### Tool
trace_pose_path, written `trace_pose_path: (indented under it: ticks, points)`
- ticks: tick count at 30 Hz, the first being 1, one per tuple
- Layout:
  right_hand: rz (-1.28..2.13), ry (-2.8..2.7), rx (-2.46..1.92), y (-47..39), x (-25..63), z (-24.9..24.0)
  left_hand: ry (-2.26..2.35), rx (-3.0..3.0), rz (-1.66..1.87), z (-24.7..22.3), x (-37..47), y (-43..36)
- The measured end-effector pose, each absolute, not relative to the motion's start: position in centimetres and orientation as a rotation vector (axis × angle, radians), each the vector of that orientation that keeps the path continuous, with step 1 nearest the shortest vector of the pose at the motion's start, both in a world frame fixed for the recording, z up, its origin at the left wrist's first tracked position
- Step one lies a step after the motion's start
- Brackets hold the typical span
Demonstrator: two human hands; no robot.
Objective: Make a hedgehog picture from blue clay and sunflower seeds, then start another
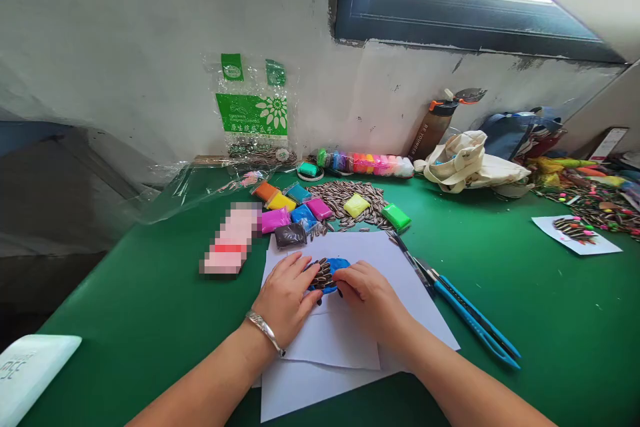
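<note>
A flat blue clay shape [340, 264] lies on white paper [345, 347], its left part covered by rows of striped sunflower seeds [324, 273]. My left hand [289, 290], with a silver bangle on the wrist, rests at the left side of the seeds, fingers apart and fingertips touching their edge. At the right side of the clay, my right hand [367, 287] has its thumb and fingers pinched together; whatever is between the fingertips is too small to make out.
Clay packets [291, 235] and a heap of seeds [350, 197] lie behind the paper. Blue tweezers [475, 320] and a pen [410, 255] are at the right. A seed bag [253, 113] leans on the wall; a pixelated pink object [231, 240] lies left.
</note>
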State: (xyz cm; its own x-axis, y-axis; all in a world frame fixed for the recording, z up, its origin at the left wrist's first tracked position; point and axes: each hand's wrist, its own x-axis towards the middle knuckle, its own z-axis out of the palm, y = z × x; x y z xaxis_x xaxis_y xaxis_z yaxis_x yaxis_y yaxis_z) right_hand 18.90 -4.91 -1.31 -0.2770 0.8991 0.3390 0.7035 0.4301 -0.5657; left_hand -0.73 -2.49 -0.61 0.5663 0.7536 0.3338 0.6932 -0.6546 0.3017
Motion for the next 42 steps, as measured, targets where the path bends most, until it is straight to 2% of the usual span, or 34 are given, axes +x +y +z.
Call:
trace_pose_path:
  ticks: [42]
  points:
    - [0.332,-2.27,-1.277,-4.5,18.1,-0.5,1.23,2.618,0.623,-1.5,-0.5,-2.4]
